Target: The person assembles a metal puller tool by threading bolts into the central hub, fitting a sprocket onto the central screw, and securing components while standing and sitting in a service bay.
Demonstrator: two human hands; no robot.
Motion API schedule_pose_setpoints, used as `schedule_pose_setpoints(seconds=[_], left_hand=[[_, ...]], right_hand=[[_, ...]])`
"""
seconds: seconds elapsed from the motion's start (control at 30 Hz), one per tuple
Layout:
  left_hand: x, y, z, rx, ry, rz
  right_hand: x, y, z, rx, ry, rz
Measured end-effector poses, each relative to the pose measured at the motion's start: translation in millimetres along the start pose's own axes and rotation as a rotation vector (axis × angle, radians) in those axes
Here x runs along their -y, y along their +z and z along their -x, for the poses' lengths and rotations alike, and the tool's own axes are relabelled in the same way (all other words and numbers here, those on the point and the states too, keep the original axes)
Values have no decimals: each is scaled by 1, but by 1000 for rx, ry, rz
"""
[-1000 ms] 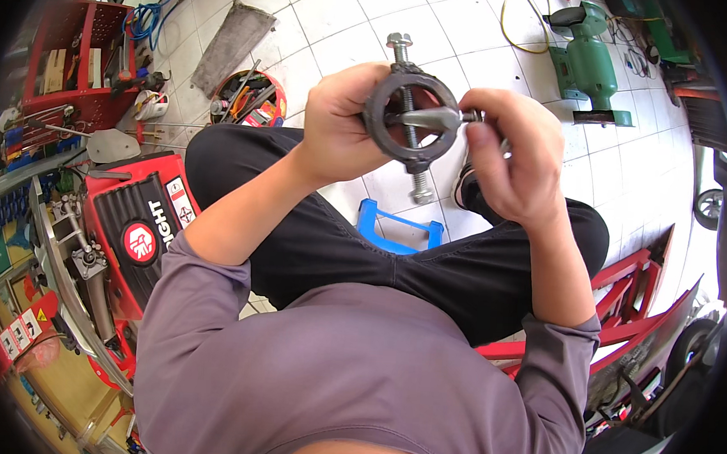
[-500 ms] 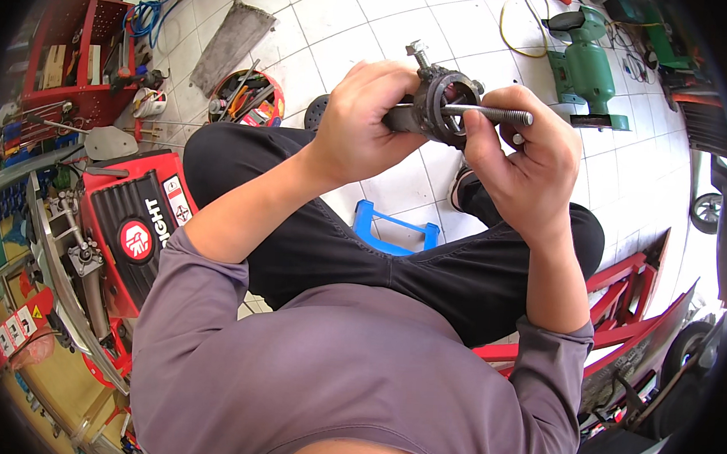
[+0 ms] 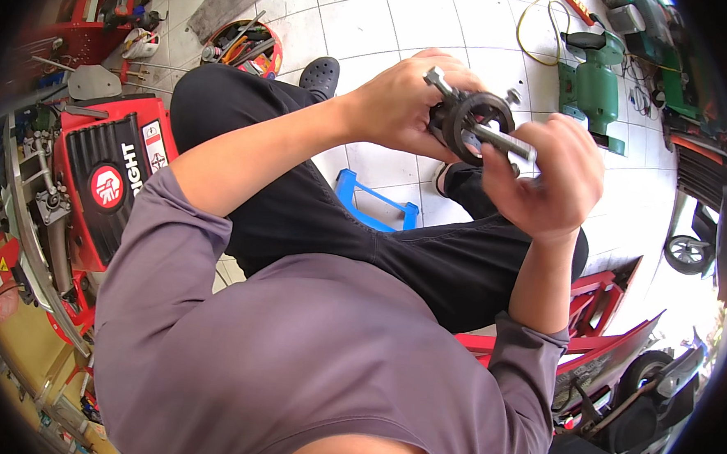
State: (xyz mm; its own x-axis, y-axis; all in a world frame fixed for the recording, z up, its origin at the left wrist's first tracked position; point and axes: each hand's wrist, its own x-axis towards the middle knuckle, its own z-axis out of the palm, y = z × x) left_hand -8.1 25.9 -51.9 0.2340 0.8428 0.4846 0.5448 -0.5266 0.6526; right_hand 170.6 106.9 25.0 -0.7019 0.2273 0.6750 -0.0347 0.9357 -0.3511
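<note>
My left hand (image 3: 411, 102) is wrapped round a dark, round metal clamp (image 3: 461, 125), holding it out above my knees. A bolt (image 3: 438, 80) with a hex head sticks up from the clamp's near left side. From the ring's opening a threaded rod (image 3: 508, 142) points right, toward my right hand (image 3: 551, 175). That hand is closed, its thumb and curled fingers at the rod beside the ring. Motion smears its fingers, and the exact contact is partly hidden.
A blue step stool frame (image 3: 375, 207) stands between my legs. Beyond my left knee is a red tub of tools (image 3: 266, 45). A green bench grinder (image 3: 594, 87) rests on the tiles at far right. A red-and-black machine (image 3: 107, 177) is at my left.
Both hands and the clamp have shifted right and slightly down in view. The clamp has turned so its ring faces me more. My right hand is now blurred by movement.
</note>
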Motion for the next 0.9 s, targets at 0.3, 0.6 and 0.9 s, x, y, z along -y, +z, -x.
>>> schedule_pose_setpoints(seconds=[0.3, 0.6, 0.9], left_hand=[[1, -7, 6, -296, 12, 25], [2, -8, 4, -457, -119, 23], [14, 10, 6, -569, -1047, 1101]], right_hand=[[-8, 5, 5, 197, 55, 152], [5, 17, 8, 11, 393, -25], [-19, 34, 16, 102, 859, -482]])
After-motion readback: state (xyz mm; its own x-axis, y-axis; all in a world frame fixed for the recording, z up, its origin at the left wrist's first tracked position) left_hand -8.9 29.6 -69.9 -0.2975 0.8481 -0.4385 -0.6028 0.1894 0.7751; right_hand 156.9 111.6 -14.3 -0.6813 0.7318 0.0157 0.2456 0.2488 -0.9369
